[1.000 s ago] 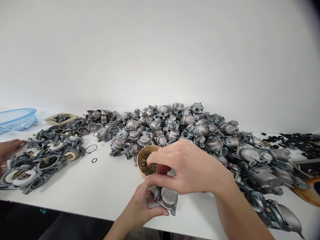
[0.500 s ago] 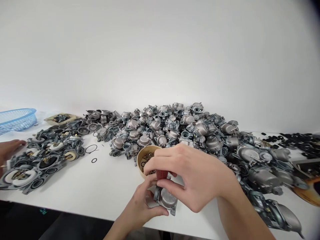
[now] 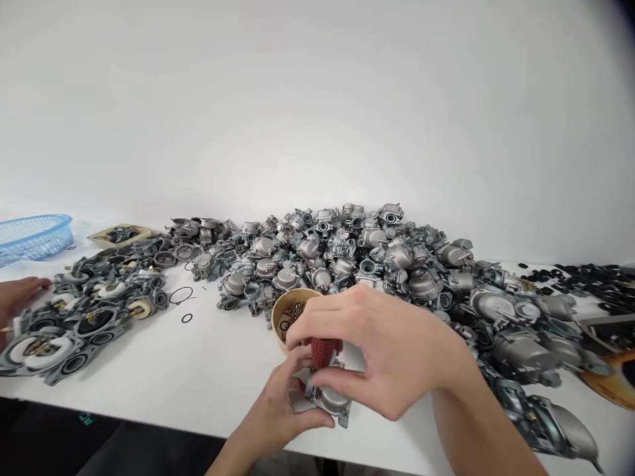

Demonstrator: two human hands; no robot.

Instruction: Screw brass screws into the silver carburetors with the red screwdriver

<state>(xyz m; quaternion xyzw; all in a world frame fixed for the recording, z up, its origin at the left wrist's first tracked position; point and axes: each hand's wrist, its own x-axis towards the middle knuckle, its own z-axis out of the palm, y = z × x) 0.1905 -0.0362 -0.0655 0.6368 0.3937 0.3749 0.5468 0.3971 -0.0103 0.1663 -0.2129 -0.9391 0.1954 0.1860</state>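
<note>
My left hand (image 3: 282, 403) grips a grey metal carburetor (image 3: 333, 400) at the front of the white table, thumb below and fingers on its left side. Over the carburetor my right hand (image 3: 372, 350) is curled round the red ribbed handle of a screwdriver (image 3: 323, 353), held about upright. The screwdriver's tip is hidden behind my fingers and the part. Just behind my hands stands a round yellowish bowl (image 3: 278, 317) with small brass-coloured screws (image 3: 296, 312) in it, partly covered by my right hand.
A big heap of carburetors (image 3: 342, 248) spreads behind and right. Opened carburetors with white floats (image 3: 94, 311) lie left, beside another person's hand (image 3: 20, 294). A blue basket (image 3: 34, 235) stands far left. Black rubber rings (image 3: 187, 318) lie mid-table; small black parts (image 3: 590, 281) are far right.
More of the red handle shows now, as my right fingers have shifted and turned slightly around it. My left hand and the carburetor stay almost in place.
</note>
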